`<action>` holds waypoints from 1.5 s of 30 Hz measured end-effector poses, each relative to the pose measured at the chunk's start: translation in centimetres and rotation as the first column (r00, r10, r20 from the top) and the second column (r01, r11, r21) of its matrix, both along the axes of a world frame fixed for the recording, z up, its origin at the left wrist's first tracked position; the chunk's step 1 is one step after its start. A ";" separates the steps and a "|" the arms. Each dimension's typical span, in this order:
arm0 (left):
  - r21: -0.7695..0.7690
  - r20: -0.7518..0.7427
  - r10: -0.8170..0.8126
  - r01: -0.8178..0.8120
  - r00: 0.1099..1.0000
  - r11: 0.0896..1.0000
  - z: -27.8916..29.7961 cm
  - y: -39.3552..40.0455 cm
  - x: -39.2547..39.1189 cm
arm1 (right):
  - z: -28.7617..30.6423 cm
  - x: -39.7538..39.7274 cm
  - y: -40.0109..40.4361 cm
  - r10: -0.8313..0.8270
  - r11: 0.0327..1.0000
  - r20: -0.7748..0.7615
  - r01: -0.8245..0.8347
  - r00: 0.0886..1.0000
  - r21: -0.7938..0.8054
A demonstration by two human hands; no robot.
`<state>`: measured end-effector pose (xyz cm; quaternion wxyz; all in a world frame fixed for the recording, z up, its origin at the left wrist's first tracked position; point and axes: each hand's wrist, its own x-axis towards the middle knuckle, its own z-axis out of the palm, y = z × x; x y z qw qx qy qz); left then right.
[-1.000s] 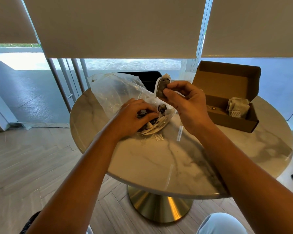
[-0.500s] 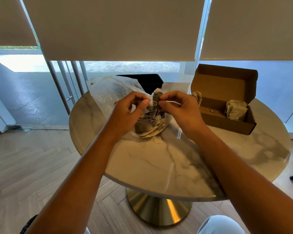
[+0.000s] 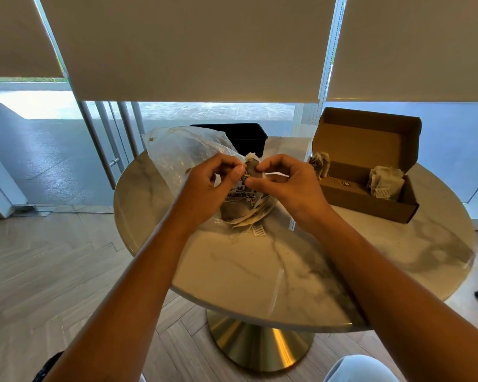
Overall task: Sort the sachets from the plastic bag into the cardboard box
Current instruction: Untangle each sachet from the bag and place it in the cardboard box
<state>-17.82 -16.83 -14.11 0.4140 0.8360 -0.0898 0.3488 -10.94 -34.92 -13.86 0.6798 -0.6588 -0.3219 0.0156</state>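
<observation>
Both hands meet above the middle of the round marble desk (image 3: 260, 271), working on one sachet (image 3: 252, 169) held up between them. The left hand (image 3: 204, 191) has its fingers curled, thumb and forefinger pinching the thin white string at the sachet's left edge. The right hand (image 3: 290, 186) is curled too, its thumb and fingertips pinching the sachet's right side and lower corner. The sachet is a small grey-brown pouch with a pale top, upright, raised just over the bag (image 3: 174, 150). That clear plastic bag lies crumpled on the far left part of the desk, its mouth facing the person, with a heap of sachets (image 3: 243, 210) and tangled strings spilling from the opening; a small white tag (image 3: 259, 231) lies on the marble just in front of the heap. To the right stands the box (image 3: 367, 199), open, lid tilted back. A pale stack of sachets (image 3: 385, 183) sits in its right end, and another sachet (image 3: 321, 162) hangs at its left outer corner; whether that one touches the box I cannot tell. Behind the bag a black chair back (image 3: 246, 136) shows at the desk's far edge.
</observation>
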 end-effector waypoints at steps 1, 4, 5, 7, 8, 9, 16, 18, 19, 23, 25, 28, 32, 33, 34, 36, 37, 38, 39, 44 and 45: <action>0.008 -0.003 0.000 0.000 1.000 1.000 0.0 0.0 0.0 | 0.0 0.1 0.0 -0.009 1.000 0.009 0.009 1.000 -0.004; 0.040 -0.005 0.008 -0.008 1.000 0.999 -0.1 -0.1 0.0 | -0.1 0.3 -0.1 -0.009 1.000 0.028 0.009 1.000 -0.003; 0.043 -0.005 0.011 -0.010 1.000 0.999 -0.1 -0.1 0.0 | -0.1 0.3 -0.1 -0.005 1.000 0.032 0.005 0.999 0.002; 0.039 -0.013 0.013 -0.012 1.000 0.999 -0.2 0.1 0.1 | -0.1 0.5 -0.1 -0.003 1.000 0.043 0.002 0.999 0.014; 0.042 -0.025 0.014 -0.013 1.000 0.999 -0.3 0.1 0.1 | -0.1 0.6 -0.1 -0.008 1.000 0.046 0.007 0.999 0.024; 0.055 -0.041 0.018 -0.016 0.999 0.998 -0.4 0.2 0.0 | -0.1 0.7 -0.2 -0.019 0.999 0.047 0.017 0.999 0.038; 0.414 -0.133 0.128 -0.062 0.983 0.908 -1.1 1.0 -0.2 | 0.0 1.9 -0.8 -0.097 0.974 -0.032 0.102 0.995 0.204; 0.478 -0.156 0.153 -0.061 0.976 0.876 -1.3 1.2 0.0 | 0.1 1.9 -0.8 -0.106 0.968 -0.039 0.112 0.994 0.223; 0.497 -0.170 0.169 -0.064 0.971 0.866 -1.3 1.2 0.1 | 0.1 1.9 -0.8 -0.105 0.966 -0.044 0.113 0.993 0.231; 0.525 -0.185 0.193 -0.069 0.964 0.848 -1.3 1.3 -0.1 | 0.1 1.9 -0.8 -0.103 0.965 -0.049 0.111 0.994 0.236; 0.499 -0.190 0.177 -0.060 0.966 0.864 -1.3 1.2 0.0 | 0.0 2.0 -0.8 -0.107 0.968 -0.042 0.113 0.993 0.225; 0.435 -0.197 0.135 -0.037 0.971 0.900 -1.3 1.3 0.0 | -0.1 2.2 -0.8 -0.102 0.971 -0.042 0.109 0.994 0.212; 0.280 -0.153 0.075 -0.030 0.985 0.959 -0.8 1.1 -0.6 | -0.2 2.1 -0.8 -0.081 0.981 -0.046 0.088 0.996 0.175; 0.241 -0.142 0.068 -0.032 0.987 0.970 -0.6 1.0 -0.8 | -0.2 2.0 -0.8 -0.083 0.983 -0.040 0.088 0.996 0.162; 0.208 -0.131 0.063 -0.035 0.989 0.977 -0.5 0.9 -0.9 | -0.2 1.9 -0.7 -0.085 0.985 -0.033 0.089 0.996 0.150; 0.154 -0.096 0.051 -0.036 0.994 0.987 -0.4 0.8 -0.9 | -0.2 1.6 -0.5 -0.087 0.988 -0.014 0.088 0.996 0.131; 0.126 -0.072 0.044 -0.034 0.996 0.991 -0.3 0.7 -0.8 | -0.2 1.5 -0.4 -0.088 0.989 0.000 0.088 0.996 0.120; 0.097 -0.046 0.040 -0.035 0.998 0.995 -0.2 0.7 -0.8 | -0.2 1.4 -0.4 -0.087 0.990 0.013 0.085 0.996 0.109; 0.072 -0.019 0.039 -0.038 0.999 0.997 -0.1 0.6 -0.7 | -0.3 1.3 -0.3 -0.081 0.992 0.022 0.078 0.996 0.098; -0.043 0.058 0.056 -0.053 0.997 0.998 -0.2 0.5 -0.3 | -0.7 1.0 0.1 -0.035 0.999 0.048 0.033 0.998 0.040; -0.051 0.061 0.057 -0.054 0.997 0.997 -0.3 0.5 -0.2 | -0.6 0.8 0.2 -0.025 0.999 0.044 0.023 0.999 0.040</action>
